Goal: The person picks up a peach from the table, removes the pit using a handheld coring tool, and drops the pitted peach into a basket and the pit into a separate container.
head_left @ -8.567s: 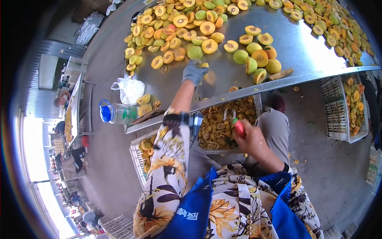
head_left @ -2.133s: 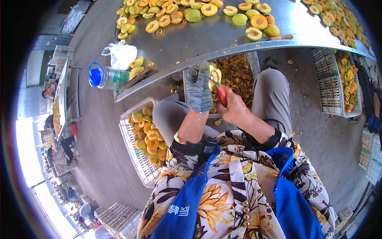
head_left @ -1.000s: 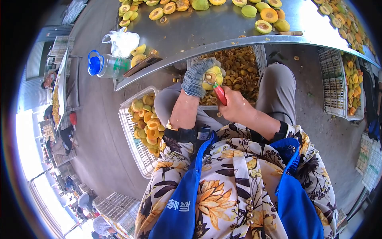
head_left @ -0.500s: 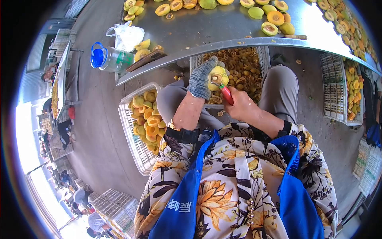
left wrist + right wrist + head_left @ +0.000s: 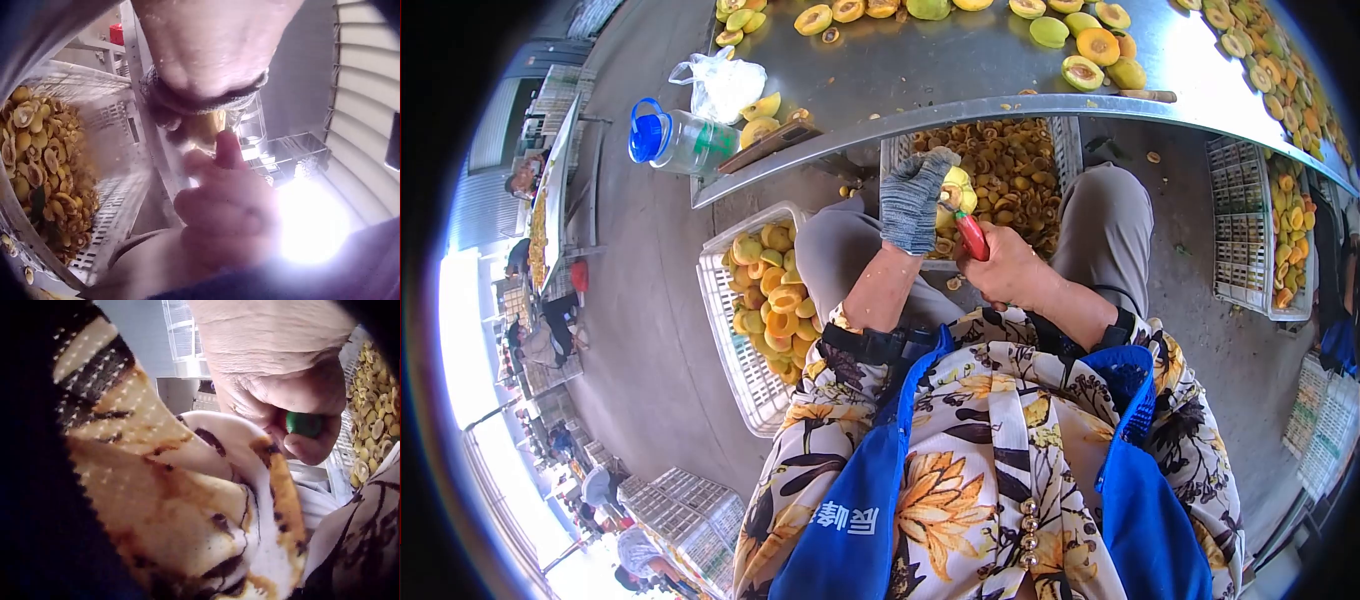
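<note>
My left hand [image 5: 910, 203], in a grey knit glove, grips a yellow-green peach half [image 5: 960, 186] above the crate between my knees. My bare right hand [image 5: 1012, 268] holds a pitting knife by its red handle [image 5: 972, 238], its tip at the stone in the middle of the cut face. Seen from the left wrist, the red handle [image 5: 229, 150] points up out of the curled right fingers toward the fruit, which the glove cuff partly hides. In the right wrist view the green handle end [image 5: 304, 424] shows between the curled fingers; the blade is hidden.
A crate [image 5: 1068, 140] of brown-yellow pits and scraps stands under the metal table edge [image 5: 850, 135]. To the left is a white crate [image 5: 735, 345] of pitted halves. Halved peaches [image 5: 1082, 72], a plastic bag [image 5: 725, 88] and a blue-capped bottle [image 5: 690, 142] are on the table.
Earliest, my left hand was among the fruit on the table; it came back over the crate with a peach half. Since then the knife tip has worked at the stone, and the fruit has turned slightly.
</note>
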`<state>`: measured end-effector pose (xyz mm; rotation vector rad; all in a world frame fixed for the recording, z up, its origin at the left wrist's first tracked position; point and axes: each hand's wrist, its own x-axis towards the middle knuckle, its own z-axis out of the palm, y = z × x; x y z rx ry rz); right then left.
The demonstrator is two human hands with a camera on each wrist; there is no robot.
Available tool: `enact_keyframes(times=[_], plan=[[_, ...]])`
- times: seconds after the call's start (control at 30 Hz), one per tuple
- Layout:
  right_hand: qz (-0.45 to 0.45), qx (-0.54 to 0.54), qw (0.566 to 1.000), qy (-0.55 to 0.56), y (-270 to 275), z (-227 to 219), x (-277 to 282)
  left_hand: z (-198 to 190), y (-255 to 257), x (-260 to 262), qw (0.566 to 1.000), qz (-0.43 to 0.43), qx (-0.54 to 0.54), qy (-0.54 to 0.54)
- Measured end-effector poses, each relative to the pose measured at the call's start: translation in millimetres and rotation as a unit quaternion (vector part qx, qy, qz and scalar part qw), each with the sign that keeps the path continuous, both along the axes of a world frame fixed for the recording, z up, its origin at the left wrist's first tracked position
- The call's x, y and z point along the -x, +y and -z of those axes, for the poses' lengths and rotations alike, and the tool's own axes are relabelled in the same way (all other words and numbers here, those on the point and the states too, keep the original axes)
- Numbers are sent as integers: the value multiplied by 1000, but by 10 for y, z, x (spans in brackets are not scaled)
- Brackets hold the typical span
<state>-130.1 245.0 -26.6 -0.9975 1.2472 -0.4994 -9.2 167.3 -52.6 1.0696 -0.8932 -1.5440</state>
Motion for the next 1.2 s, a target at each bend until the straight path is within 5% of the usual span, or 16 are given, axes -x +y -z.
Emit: enact_keyframes(times=[0.1, 0.17, 0.33, 0.47, 0.53, 0.6, 0.67, 0.7, 0.8, 0.93, 1.0, 1.03, 1.13, 1.2], plan=[[8, 7, 999, 33, 11, 87, -2, 97, -30, -43, 994, 42, -67, 81], [9, 35, 998, 50, 8, 277, -3, 195, -80, -105, 960, 148, -126, 199], [6, 124, 981, 149, 2, 513, -6, 524, -153, -110, 942, 160, -178, 235], [-16, 236, 948, 214, 11, 762, -17, 663, -152, -62, 963, 94, -199, 154], [-22, 260, 940, 221, -25, 700, -53, 963, -152, -84, 990, 97, 60, -79], [-17, -80, 993, 89, -151, 396, -104, 765, -143, -71, 991, 105, -49, -72], [9, -130, 991, 39, -179, 260, -137, 743, -145, -77, 997, 60, -16, -36], [40, -173, 984, -18, -193, 208, -161, 523, -126, -60, 986, 12, -149, 73], [101, -254, 955, -116, -216, 113, -329, 342, -112, -66, 985, -50, -136, 95], [143, -282, 939, -137, -251, 143, -474, 497, -173, -106, 992, -99, -76, 21], [112, -267, 950, -120, -243, 197, -456, 565, -192, -185, 982, -9, -175, 73], [92, -255, 957, -103, -211, 221, -436, 604, -182, -190, 953, -1, -242, 183], [51, -151, 987, -28, -129, 282, -395, 600, -141, -208, 922, 41, -266, 278], [59, -189, 979, -52, -150, 211, -369, 526, -100, -162, 943, -6, -215, 252]])
